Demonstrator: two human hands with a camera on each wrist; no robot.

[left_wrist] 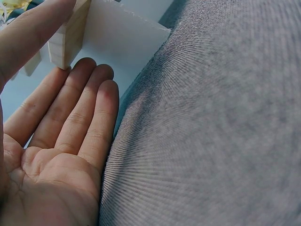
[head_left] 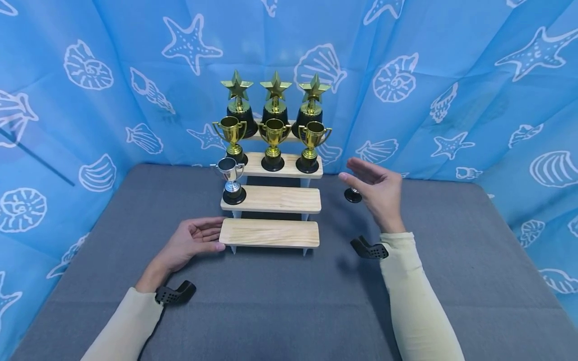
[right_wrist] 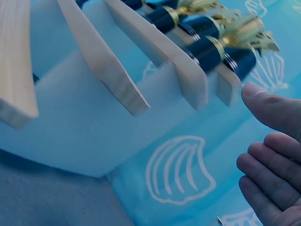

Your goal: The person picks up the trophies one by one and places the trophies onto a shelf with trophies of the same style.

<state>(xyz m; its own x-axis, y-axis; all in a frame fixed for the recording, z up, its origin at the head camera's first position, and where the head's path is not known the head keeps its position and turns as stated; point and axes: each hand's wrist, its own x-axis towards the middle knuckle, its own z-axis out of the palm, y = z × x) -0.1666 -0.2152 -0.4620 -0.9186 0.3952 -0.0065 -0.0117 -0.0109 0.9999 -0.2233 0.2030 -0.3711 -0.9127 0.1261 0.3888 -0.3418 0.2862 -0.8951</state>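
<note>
My left hand rests at the left end of the lowest wooden shelf of a stepped display stand. Its thumb is by the front corner, its nearly straight fingers by the back corner; in the left wrist view an index fingertip appears to touch the board. To the stand's right, my right hand has its thumb apart from its extended fingers. Just beyond its thumb shows the black base of a trophy, the rest hidden behind the hand. A silver trophy cup stands on the left of the second shelf.
Three gold cups stand on the third shelf, and three gold star trophies on the top one. A grey cloth covers the table. A blue curtain with sea shapes hangs behind and at the sides.
</note>
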